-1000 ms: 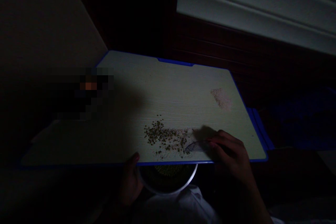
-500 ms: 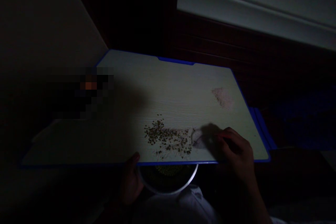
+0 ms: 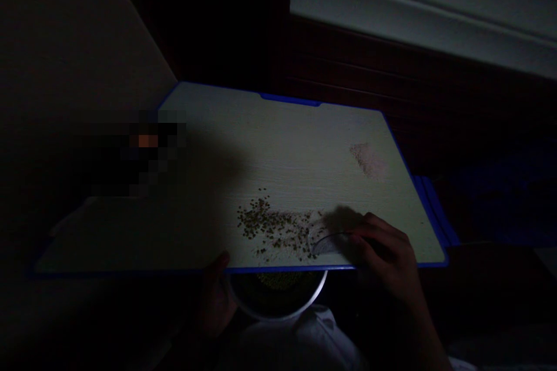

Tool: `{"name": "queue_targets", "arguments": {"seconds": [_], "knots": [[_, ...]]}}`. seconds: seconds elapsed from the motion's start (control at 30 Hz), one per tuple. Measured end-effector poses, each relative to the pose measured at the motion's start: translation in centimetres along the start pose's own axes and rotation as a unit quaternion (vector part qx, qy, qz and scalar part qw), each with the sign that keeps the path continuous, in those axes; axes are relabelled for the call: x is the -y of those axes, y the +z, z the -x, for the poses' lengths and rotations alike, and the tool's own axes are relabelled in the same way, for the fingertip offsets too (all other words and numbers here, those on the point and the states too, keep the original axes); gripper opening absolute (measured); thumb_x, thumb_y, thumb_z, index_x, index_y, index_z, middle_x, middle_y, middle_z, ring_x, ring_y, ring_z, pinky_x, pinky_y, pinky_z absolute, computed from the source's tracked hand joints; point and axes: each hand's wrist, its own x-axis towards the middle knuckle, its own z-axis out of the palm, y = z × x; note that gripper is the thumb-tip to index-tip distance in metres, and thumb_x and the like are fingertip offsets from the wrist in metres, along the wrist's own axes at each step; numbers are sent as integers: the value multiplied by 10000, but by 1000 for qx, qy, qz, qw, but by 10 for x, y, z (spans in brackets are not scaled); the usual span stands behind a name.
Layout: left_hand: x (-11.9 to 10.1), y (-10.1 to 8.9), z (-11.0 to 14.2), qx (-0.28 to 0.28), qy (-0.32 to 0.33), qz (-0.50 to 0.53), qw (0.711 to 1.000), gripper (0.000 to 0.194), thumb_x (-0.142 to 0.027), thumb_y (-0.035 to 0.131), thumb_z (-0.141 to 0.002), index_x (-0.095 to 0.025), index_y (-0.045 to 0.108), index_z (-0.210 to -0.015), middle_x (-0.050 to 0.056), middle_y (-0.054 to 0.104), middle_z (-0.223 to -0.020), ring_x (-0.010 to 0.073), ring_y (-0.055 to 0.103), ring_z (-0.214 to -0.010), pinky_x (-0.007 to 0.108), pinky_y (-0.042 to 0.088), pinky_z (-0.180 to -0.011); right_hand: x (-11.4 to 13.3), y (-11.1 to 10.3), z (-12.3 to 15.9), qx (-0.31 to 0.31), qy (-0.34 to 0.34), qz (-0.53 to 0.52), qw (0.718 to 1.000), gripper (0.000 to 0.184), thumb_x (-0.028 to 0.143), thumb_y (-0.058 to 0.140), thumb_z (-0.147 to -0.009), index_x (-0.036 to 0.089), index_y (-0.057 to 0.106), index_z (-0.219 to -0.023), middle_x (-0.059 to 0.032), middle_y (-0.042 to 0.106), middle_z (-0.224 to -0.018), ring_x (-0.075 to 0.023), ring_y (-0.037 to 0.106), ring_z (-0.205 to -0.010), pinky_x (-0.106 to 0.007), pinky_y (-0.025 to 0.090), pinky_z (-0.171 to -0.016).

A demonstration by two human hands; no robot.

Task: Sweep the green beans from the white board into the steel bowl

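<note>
I saw a pale, blue-rimmed board overlapping a bowl. The right hand, by the near edge, was clamped on a thin curved tool. The left hand lapped its thumb over that edge; its full grip I couldn't tell. Green grains lay mid-edge, beside the tool; a pinkish heap lay near the right edge.

At six o'clock, the bowl is partly covered by the board, and the fingers of the left hand are lost below! At nine, detail is swallowed by a pixelated patch; at one, the white panel is cropped.
</note>
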Motion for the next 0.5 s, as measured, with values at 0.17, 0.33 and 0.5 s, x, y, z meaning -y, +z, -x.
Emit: {"name": "queue_targets", "arguments": {"seconds": [0.17, 0.33, 0.5], "knots": [[0, 3, 1, -7, -16, -1, 1000, 71, -251, 693, -740, -232, 718, -804, 70, 782, -842, 349, 576, -1331, 448, 528, -1070, -4, -2, 4, -10, 1, -9, 1000, 107, 183, 687, -917, 251, 769, -931, -19, 692, -817, -166, 640, -750, -267, 492, -630], [1, -6, -3, -2, -9, -8, 1000, 187, -345, 695, -832, -205, 732, -951, 100, 779, -1012, 321, 655, -1212, 552, 533, -1038, -6, -3, 5, -3, -10, -16, 1000, 109, 172, 682, -916, 250, 758, -923, -23, 697, -832, -165, 642, -768, -268, 482, -641], [-1, 1, 2, -46, 15, -7, 999, 45, -272, 720, -796, -239, 691, -807, 43, 773, -918, 289, 658, -1206, 481, 519, -1070, -6, -3, 5, -37, 24, -17, 999, 90, 202, 674, -911, 219, 742, -854, -25, 648, -765, -167, 603, -707, -277, 436, -592]]}}
